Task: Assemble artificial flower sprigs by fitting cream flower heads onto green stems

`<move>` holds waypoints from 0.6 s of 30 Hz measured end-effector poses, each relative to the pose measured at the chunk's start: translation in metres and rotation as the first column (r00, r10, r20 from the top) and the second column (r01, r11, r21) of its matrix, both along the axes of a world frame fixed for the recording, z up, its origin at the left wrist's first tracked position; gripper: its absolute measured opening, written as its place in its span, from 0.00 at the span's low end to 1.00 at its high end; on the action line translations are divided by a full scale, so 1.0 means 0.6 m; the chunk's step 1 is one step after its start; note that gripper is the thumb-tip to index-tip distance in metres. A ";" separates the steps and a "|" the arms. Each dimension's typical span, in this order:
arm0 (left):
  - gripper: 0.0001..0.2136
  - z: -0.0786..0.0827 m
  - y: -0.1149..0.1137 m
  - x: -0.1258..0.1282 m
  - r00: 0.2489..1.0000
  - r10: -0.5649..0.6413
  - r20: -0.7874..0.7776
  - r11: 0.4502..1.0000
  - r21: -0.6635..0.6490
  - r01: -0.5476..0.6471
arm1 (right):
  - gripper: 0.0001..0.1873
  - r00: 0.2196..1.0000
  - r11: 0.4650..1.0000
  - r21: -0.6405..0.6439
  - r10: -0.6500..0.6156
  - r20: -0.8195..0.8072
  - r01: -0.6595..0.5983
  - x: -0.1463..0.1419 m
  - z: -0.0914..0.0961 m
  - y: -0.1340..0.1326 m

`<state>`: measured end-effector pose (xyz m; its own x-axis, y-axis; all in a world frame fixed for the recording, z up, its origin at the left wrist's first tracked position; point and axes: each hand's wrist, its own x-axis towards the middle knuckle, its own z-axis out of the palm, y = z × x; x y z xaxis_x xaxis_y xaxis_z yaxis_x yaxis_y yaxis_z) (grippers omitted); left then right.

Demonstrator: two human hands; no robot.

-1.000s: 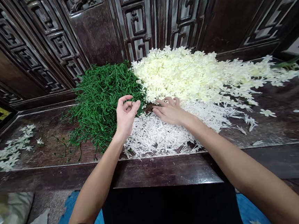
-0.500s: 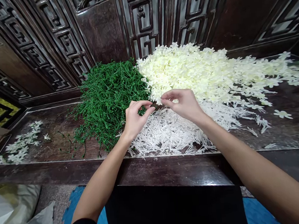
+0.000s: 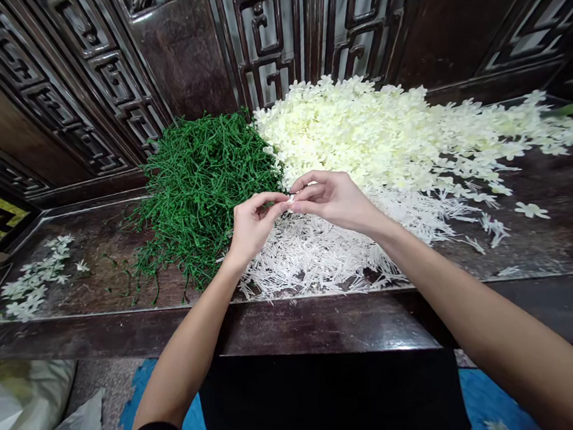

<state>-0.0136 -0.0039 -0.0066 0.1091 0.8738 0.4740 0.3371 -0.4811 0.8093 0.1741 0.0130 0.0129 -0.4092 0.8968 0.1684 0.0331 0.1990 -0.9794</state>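
My left hand (image 3: 256,223) and my right hand (image 3: 338,200) meet fingertip to fingertip over the bench. Both are closed in a pinch on a small white artificial flower piece (image 3: 290,200), mostly hidden by the fingers. Behind my left hand lies a heap of green plastic stems (image 3: 207,175). Cream-white fabric blossoms (image 3: 353,125) are piled beyond my right hand. Beneath both hands spreads a layer of thin white plastic stamens (image 3: 315,259).
A dark wooden bench (image 3: 471,266) carries the piles, with a carved wooden back (image 3: 182,57) behind. Finished-looking white flower sprigs (image 3: 34,280) lie at the left end. Loose blossoms (image 3: 531,210) are scattered right. Pale sacks (image 3: 37,411) stand on the floor at lower left.
My right hand has moved left, and its fingertips now meet those of my left hand. A small white piece shows between them. The view has shifted slightly.
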 end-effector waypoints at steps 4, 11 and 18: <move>0.04 0.003 -0.001 0.003 0.990 0.010 0.143 0.998 -0.069 0.000 | 0.25 0.993 0.996 -0.064 0.057 -0.105 -0.064 0.005 0.000 0.000; 0.07 0.006 -0.004 0.008 0.987 0.027 0.161 0.998 -0.067 -0.016 | 0.26 0.991 0.997 -0.070 0.003 -0.135 -0.013 -0.001 -0.002 -0.001; 0.10 0.005 -0.005 0.008 0.983 0.035 0.182 0.995 -0.096 -0.018 | 0.27 0.992 0.998 -0.062 -0.028 -0.122 0.020 -0.004 -0.001 -0.006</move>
<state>-0.0087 -0.0066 -0.0036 0.0042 0.9168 0.3994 0.1908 -0.3928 0.8996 0.1716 0.0094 0.0122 -0.3672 0.9161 0.1612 -0.0840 0.1399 -0.9866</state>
